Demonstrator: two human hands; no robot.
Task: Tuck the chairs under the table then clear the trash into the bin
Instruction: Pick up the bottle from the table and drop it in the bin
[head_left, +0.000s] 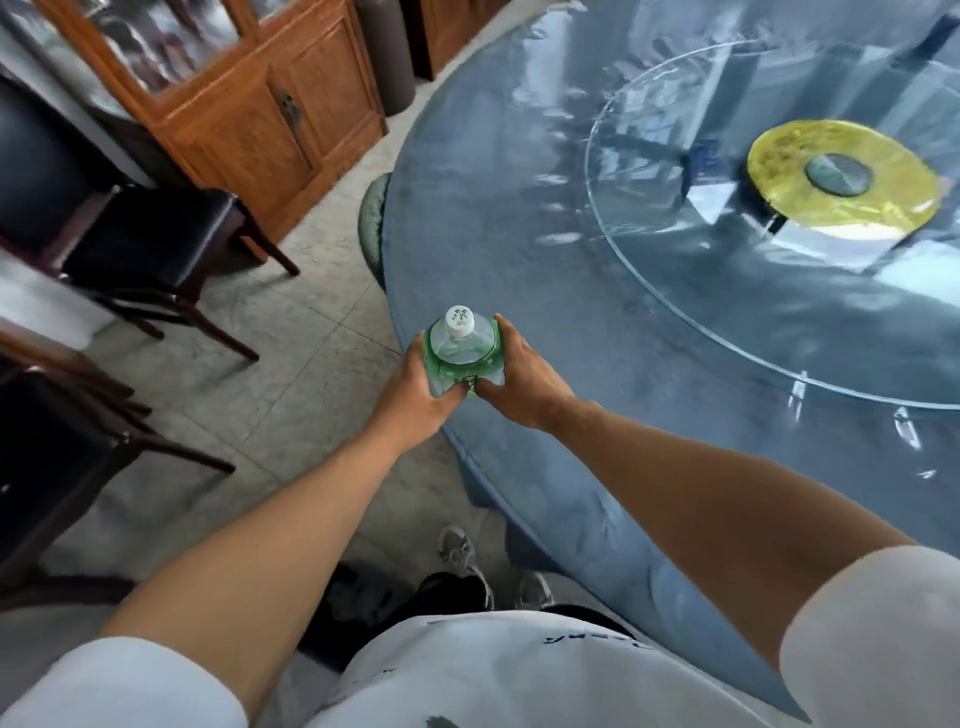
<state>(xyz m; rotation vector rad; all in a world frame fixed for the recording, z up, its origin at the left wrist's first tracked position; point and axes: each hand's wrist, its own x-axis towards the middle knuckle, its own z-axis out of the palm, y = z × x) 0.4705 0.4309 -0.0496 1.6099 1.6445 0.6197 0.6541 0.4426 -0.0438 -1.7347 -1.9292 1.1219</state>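
While both hands wrap its sides, a clear plastic bottle (461, 353) with a green label and white cap is held upright at the middle of the view, at the desk's rim. The left hand (415, 382) clasps it from 9 o'clock and the right hand (519, 364) from 3 o'clock; their fingers hide the lower body, so how much it holds cannot be told. The round desk (519, 208) under a blue cover fills 1 to 4 o'clock and runs off the right edge, carrying a glass turntable (675, 291) blurred by reflections. A dark chair (156, 244) stands at 10 o'clock on the floor, another chair (62, 457) at 8 o'clock is cut off. A green stool seat (371, 223) peeks from under the desk's edge, mostly hidden.
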